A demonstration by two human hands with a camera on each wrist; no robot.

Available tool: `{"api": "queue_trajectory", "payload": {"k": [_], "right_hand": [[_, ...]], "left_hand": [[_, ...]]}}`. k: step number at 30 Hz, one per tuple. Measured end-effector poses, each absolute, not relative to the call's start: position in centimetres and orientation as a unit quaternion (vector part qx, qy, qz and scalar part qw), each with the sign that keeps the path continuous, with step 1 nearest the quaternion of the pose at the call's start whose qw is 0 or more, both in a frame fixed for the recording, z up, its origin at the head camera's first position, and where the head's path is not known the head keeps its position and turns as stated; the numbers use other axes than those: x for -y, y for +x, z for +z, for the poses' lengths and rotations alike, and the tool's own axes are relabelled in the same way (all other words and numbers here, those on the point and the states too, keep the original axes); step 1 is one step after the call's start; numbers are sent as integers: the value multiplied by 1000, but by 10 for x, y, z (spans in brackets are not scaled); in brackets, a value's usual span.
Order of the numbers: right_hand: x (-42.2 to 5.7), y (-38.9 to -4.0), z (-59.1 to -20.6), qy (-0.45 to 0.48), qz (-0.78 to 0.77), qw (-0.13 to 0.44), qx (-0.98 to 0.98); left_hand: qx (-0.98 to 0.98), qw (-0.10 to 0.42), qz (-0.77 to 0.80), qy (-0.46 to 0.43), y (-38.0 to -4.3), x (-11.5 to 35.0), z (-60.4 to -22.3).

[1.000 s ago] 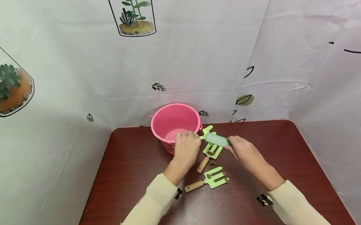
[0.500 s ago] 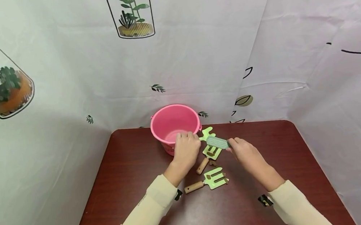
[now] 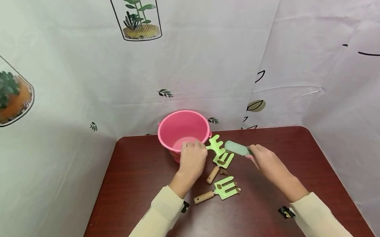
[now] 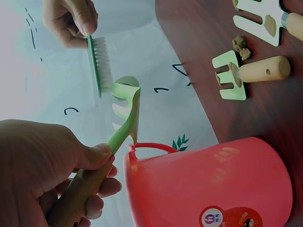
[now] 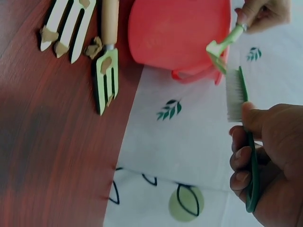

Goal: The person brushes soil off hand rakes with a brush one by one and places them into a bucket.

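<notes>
Where my left fingers [image 4: 110, 187] clamp: green wooden-handled rake [image 4: 124, 130], tines [image 4: 125, 91] rightward.
Right fingers [image 5: 243, 158], clamped: green oblong white-bristled brush [image 3: 236, 148], bristles facing tines.

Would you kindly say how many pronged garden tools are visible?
3: in the head view, a rake in the left hand, an upper fork near the bucket and a lower fork, both on the table.

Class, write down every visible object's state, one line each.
Rake: gripped in the left hand.
Brush: gripped in the right hand, bristles toward the rake.
Bucket: upright, open at the top.
Nearer fork: lying on the table, brown clumps on it.
Farther fork: also lying there, brown clumps on it.
Loose brown clump: resting beside the farther fork.
Patterned sheet: hanging, creased.
</notes>
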State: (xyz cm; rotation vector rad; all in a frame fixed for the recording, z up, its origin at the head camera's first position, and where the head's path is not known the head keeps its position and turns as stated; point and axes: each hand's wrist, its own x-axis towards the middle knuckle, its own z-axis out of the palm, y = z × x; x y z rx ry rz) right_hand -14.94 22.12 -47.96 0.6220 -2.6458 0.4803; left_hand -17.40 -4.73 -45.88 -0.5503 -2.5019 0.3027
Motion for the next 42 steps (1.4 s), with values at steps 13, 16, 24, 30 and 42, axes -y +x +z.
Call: {"api": "queue_trajectory", "payload": {"k": [13,16,24,30,42], "right_hand": [[-250,-155,-473,133,286,131,940],[-250,-155,-471,124,312,130,933],[-247,-156,-469,122,377,100,913],[-244,-156,-469,113,399,77,907],[-240,-155,-463,128,415,80,897]], "left_hand": [[939,265,47,-213,-170,55,-462],[944,250,18,-216,-168,54,-463],[966,125,-108,-201,-162,50,-464],[956,81,-199,-201,-159,48,-470],[928,83,-274,-237,-157,44,-494]]}}
